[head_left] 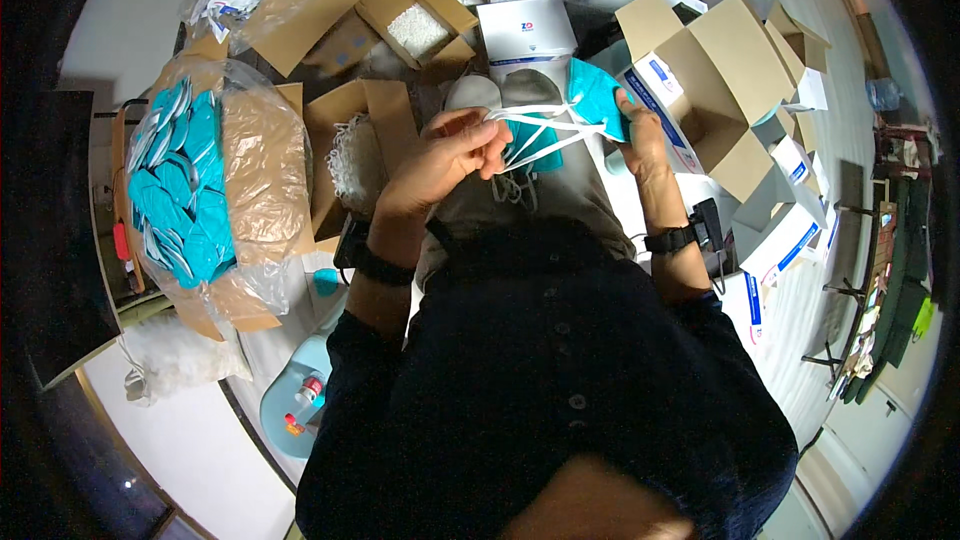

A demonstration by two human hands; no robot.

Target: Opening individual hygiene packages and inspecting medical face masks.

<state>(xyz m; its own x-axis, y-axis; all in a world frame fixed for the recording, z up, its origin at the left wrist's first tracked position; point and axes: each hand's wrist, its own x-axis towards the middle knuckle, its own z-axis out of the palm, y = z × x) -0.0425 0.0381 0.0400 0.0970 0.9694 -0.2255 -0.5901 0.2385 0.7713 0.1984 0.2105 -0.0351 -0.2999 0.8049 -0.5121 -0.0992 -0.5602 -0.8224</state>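
My right hand [645,135] grips a teal cup-shaped face mask [596,95] by its right side, above my lap. White elastic straps [548,124] stretch leftward from the mask to my left hand [462,152], whose fingers are pinched on them. Below the straps, more teal mask material [545,157] lies against my lap; whether it is one mask or several I cannot tell. Loose white straps [513,190] hang over my trousers just under it.
On the left, a plastic-lined carton [265,160] holds a heap of teal masks [185,185]. Beside it stands a carton of white straps [350,165]. A box with small white pieces [415,32] is farther off. An open cardboard carton [725,70] and white boxes [528,30] crowd the right and far side.
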